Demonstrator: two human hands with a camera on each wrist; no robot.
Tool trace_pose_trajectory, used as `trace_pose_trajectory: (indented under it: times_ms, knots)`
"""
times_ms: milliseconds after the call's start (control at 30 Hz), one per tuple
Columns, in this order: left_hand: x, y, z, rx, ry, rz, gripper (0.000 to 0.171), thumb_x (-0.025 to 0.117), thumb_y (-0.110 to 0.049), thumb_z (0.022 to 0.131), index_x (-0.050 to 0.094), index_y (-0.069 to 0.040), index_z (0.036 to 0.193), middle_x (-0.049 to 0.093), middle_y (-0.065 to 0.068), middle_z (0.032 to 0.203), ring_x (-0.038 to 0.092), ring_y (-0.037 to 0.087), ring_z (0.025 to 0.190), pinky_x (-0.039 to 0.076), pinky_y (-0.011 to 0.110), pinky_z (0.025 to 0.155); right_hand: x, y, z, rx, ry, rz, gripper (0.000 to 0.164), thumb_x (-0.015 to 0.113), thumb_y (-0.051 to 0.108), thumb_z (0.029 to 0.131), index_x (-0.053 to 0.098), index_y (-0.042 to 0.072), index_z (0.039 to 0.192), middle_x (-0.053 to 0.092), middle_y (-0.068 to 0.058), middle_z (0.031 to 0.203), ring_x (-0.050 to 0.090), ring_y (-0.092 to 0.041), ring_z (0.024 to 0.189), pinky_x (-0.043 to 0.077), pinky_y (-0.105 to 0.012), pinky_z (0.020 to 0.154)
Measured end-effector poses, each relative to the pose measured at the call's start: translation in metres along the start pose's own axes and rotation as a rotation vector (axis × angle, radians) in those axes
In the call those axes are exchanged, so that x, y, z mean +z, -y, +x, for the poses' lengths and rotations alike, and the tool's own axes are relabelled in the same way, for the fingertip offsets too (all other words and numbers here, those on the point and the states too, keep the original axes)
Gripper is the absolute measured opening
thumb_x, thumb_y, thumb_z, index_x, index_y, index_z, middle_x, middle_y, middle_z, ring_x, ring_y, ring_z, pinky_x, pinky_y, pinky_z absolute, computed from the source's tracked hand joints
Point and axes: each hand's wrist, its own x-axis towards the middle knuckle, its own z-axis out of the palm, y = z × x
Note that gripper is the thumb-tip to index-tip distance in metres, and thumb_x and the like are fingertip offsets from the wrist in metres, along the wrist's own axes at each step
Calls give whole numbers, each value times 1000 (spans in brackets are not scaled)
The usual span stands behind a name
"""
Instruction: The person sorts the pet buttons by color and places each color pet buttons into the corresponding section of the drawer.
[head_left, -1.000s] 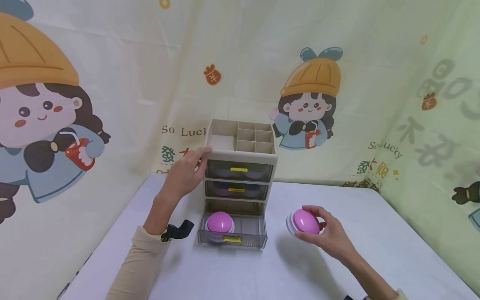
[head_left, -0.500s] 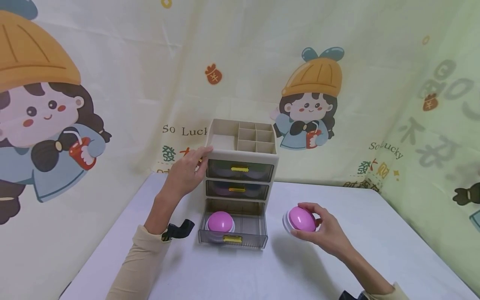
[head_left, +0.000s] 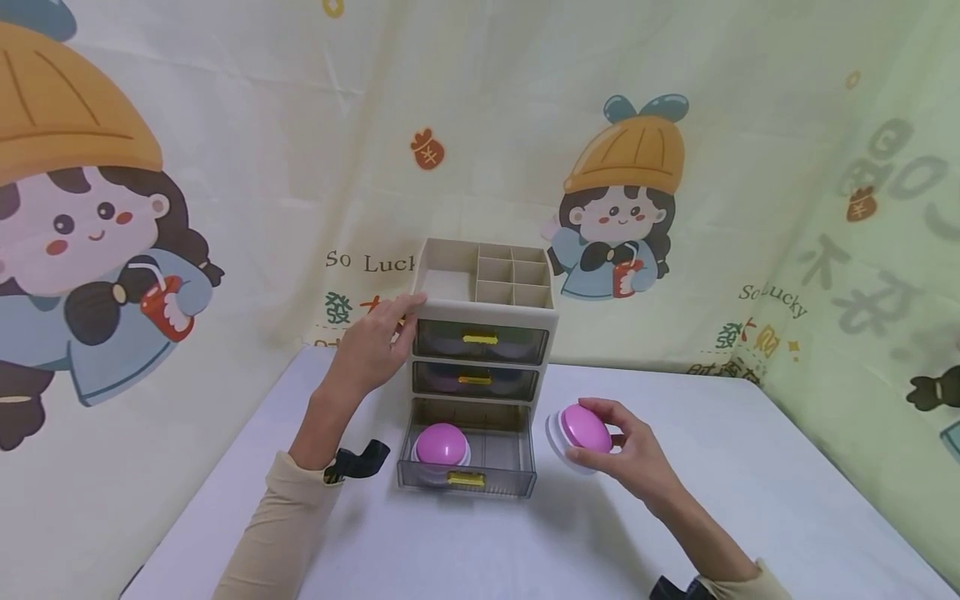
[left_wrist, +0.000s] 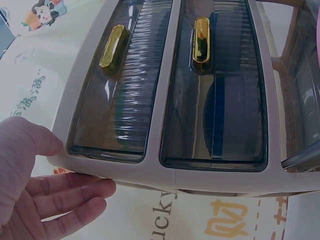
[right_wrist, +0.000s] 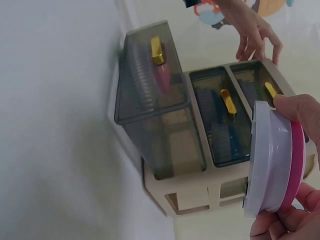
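My right hand pinches a round push button with a glossy pink dome and white base, thumb and fingers at opposite edges. It is held tilted, base toward the cabinet, above the table to the right of the lowest drawer. A second pink push button sits in the left part of that pulled-out smoky drawer. My left hand touches the upper left corner of the beige drawer cabinet. In the left wrist view, the thumb meets the cabinet's frame and the other fingers extend loosely alongside.
Two upper drawers with yellow handles are closed, with dim shapes behind their fronts. A divided tray tops the cabinet. The cabinet stands on a white table, with a printed cloth hanging behind.
My right hand has moved left and slightly up with the push button, closer to the pulled-out drawer. My left hand stays at the cabinet corner.
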Motion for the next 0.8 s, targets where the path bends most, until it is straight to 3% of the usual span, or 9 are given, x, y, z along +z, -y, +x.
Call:
trace_pose_trajectory:
  times_ms: [467,800]
  knots:
    - [-1,-2,0,-15,3,-2,38,60,-11,102,61,-12,140,70,17,111,49,21,59,40,31,50,26,6,6,-49,52,40,66,91,20,76,62,14,134,62,-11,128,58,-27,99,56,-33,76]
    - [-2,-3,-1,-20,-3,-11,38,60,-12,102,61,-12,140,71,16,116,51,22,61,41,31,50,41,9,9,-171,33,-81,73,96,26,69,62,17,133,64,-2,122,57,-26,97,57,-34,75]
